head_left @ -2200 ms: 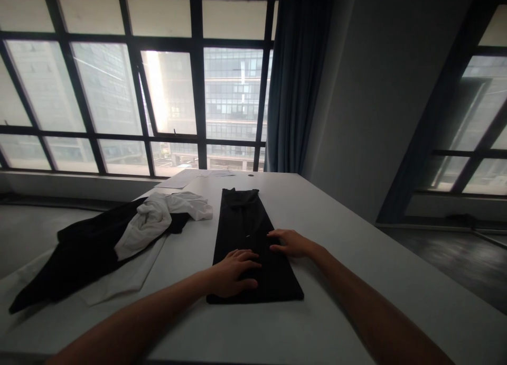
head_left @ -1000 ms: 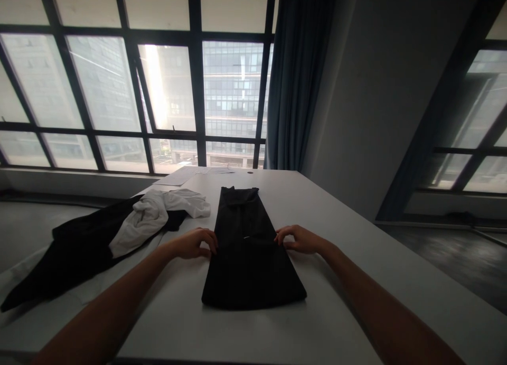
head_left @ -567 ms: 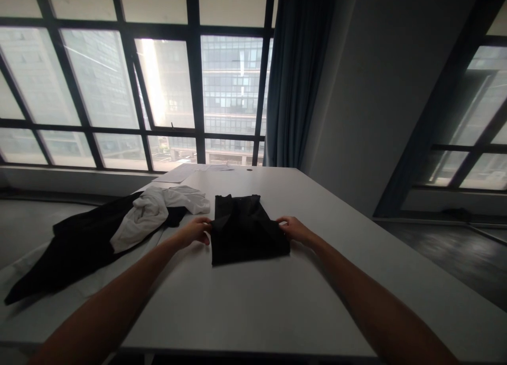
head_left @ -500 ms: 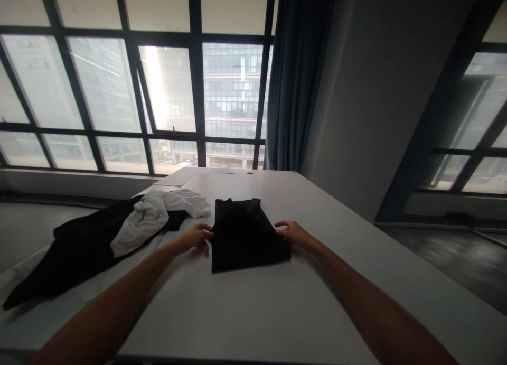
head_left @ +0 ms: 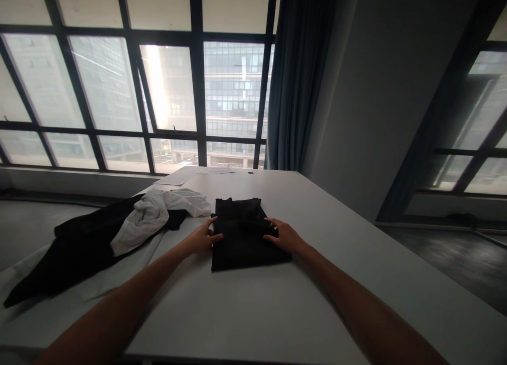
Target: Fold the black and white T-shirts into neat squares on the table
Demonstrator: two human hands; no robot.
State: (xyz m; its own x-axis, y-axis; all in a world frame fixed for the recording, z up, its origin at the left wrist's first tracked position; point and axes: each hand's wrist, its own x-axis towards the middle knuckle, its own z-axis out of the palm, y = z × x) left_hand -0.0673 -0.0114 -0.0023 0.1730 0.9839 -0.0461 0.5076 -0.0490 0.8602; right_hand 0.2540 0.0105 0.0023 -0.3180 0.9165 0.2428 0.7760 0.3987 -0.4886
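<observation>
A black folded shirt (head_left: pixel 245 249) lies on the white table in front of me, its neckline edge pointing away. My left hand (head_left: pixel 203 237) touches its left edge, with the thumb on the cloth and the fingers spread apart from it. On the opposite edge, my right hand (head_left: pixel 283 236) rests on the cloth, thumb and fingers likewise apart. Between the two hands a slight crease runs across the shirt. The undersides of both hands are hidden.
To the left lie a crumpled white garment (head_left: pixel 148 214) and a black garment (head_left: pixel 87 243), heaped together on the white table (head_left: pixel 237 312). Paper sheets (head_left: pixel 174 180) lie at the table's far end. Beyond are windows and a blue curtain (head_left: pixel 295 90).
Both hands have moved inward from the shirt's sides onto its edges, the thumbs now lying on the cloth. A crease has appeared across the shirt's middle.
</observation>
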